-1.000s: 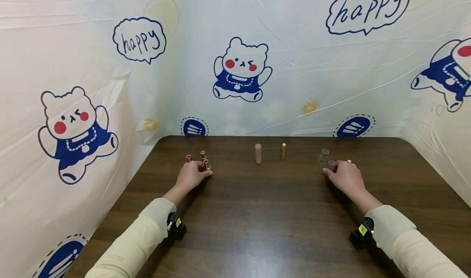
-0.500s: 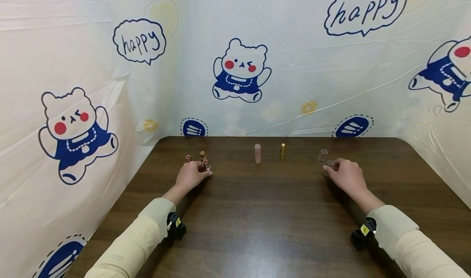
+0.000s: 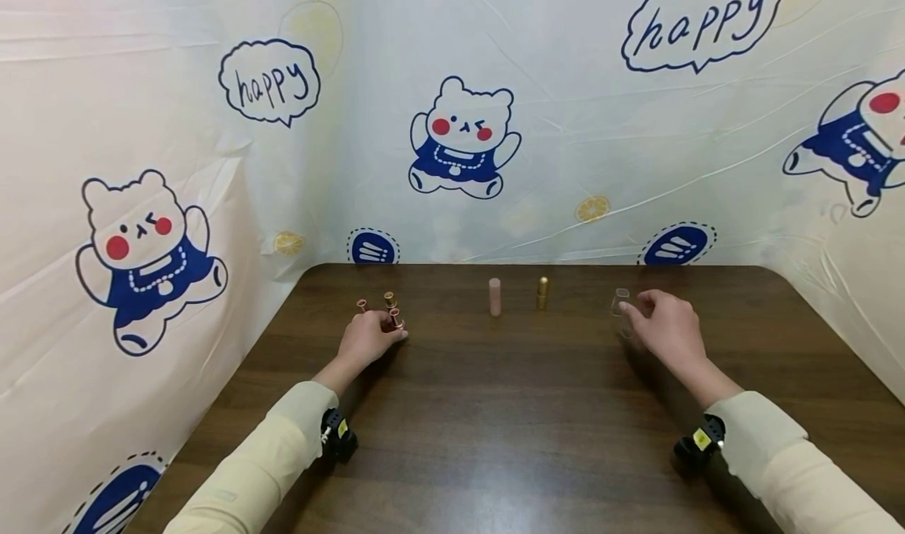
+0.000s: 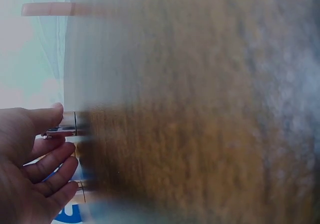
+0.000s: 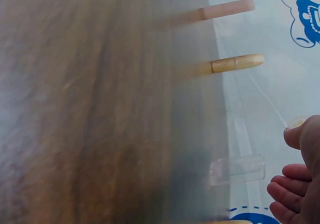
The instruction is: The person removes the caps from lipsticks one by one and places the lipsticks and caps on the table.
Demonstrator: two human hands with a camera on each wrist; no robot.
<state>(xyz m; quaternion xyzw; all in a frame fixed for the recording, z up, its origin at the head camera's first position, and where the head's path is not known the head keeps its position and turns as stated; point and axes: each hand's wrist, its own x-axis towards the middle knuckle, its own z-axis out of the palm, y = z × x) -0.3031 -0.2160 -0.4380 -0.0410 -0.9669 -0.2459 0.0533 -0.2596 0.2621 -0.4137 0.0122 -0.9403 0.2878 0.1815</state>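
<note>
Just beyond the left hand [image 3: 365, 338], a small tube [image 3: 363, 305] and a gold-rimmed tube [image 3: 390, 300]; in its pinch, a rose-gold tube [image 3: 396, 320].
The pinched one looks light, stiff and slick, best held low by its sides. Between the hands, a pink tube [image 3: 495, 298] and a gold tube [image 3: 542, 294] stand upright, probably easy to topple. Just left of the right hand [image 3: 667, 331], relaxed and holding nothing, a clear cap [image 3: 621, 301] seems thin and brittle: grip its walls gently.

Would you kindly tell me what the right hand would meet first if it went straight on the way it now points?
The right hand would probably meet the rear clear cap first, though depth is unclear in the head view and it might pass above.
</note>
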